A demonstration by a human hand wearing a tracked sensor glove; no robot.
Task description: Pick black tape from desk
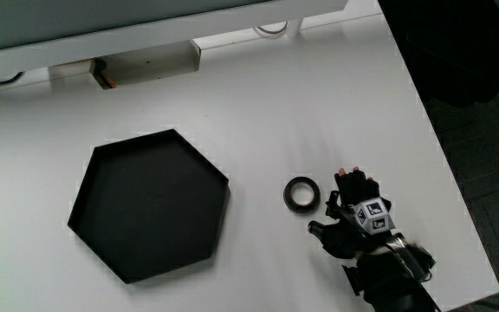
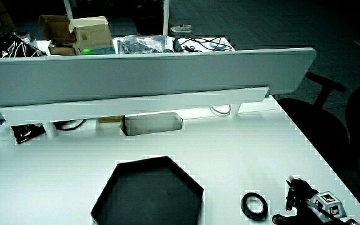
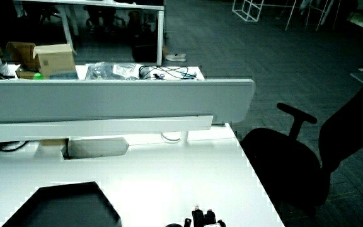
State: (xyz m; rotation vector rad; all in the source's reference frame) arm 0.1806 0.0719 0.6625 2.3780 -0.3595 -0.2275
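Black tape (image 1: 301, 193): small roll lying flat on the white desk (image 1: 319, 95), hole up, between the black hexagonal tray (image 1: 150, 205) and the hand (image 1: 359, 214). Sits clear of the tray's nearest corner, closer to the hand than to the tray. Both tray and tape lie toward the desk edge nearest the person. Tape also shows in a side view (image 2: 254, 205), flat and alone on bare desk.

Hand: gloved, patterned cube (image 1: 372, 216) on its back, just beside the tape, not touching it. Fingers (image 1: 351, 184) loosely extended, relaxed, holding nothing. Forearm trails toward the person's edge of the desk. In a side view the hand shows only in part (image 2: 305, 203); in a side view (image 3: 203, 219) only the fingertips show.

Step in hand, as judged: closing in for the grasp; tape not yet lifted.

Doing it well:
- Bring the hand across so the fingers sit over the roll, not alongside.
- Roll is low and flat; a pinch on the outer rim from above, or one finger through the hole and thumb on the outer wall, looks the surest hold.
- Smooth desk: a sideways nudge would probably slide the roll toward the tray. Come down, then close.
- Lift straight up, clear of the tray rim.
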